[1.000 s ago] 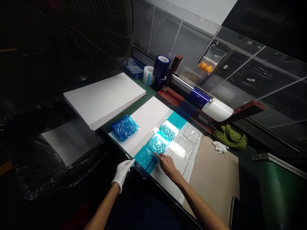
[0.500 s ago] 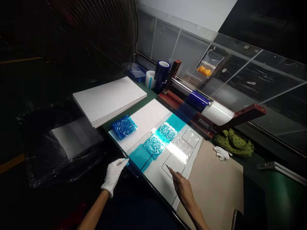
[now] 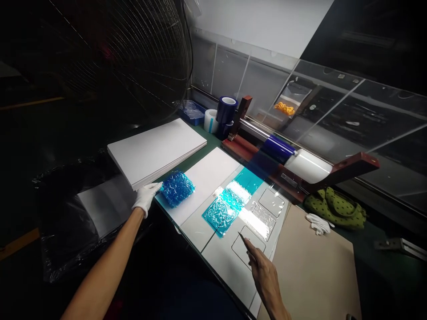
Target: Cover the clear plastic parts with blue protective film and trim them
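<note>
left gloved hand (image 3: 146,198) just beside crinkled blue film pack (image 3: 176,189); bare right hand (image 3: 263,269) pinches thin pointed tool (image 3: 242,237) over white panel (image 3: 227,275).

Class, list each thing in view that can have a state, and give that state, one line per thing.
left hand: white-gloved, open, empty
right hand: bare, holding a thin pointed tool
crumpled blue film: bunched up on a white panel
teal film: wrinkled, lying flat
white boards: stacked
spare white gloves: lying crumpled
</note>
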Demonstrator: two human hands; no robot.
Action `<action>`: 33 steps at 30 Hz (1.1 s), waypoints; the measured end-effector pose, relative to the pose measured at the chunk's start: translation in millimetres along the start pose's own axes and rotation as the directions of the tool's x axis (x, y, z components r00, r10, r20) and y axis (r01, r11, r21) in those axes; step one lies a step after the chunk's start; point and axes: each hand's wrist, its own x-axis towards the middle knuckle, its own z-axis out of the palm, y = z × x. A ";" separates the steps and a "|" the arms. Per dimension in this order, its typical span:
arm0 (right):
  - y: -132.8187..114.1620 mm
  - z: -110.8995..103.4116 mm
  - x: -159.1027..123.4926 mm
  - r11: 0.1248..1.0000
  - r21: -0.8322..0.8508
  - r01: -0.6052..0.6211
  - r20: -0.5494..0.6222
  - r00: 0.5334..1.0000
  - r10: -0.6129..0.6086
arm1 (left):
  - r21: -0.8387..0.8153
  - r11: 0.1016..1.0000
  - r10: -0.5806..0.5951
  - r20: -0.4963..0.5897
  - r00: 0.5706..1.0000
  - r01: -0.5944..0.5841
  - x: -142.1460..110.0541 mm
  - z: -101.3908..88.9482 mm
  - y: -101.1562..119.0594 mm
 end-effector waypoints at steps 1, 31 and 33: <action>-1.1 1.0 0.4 1.000 -0.002 -0.008 -0.007 1.000 0.008 | 0.027 1.000 0.004 0.002 1.000 -0.004 6.1 0.4 -0.2; -34.8 25.5 193.7 0.865 -0.465 0.188 0.436 0.899 0.038 | 0.599 0.429 0.155 0.689 0.708 -0.676 -90.8 149.4 -49.1; -26.5 19.2 181.7 0.861 -0.476 0.178 0.433 0.900 0.054 | 0.592 0.472 0.151 0.676 0.722 -0.653 -91.5 149.7 -47.6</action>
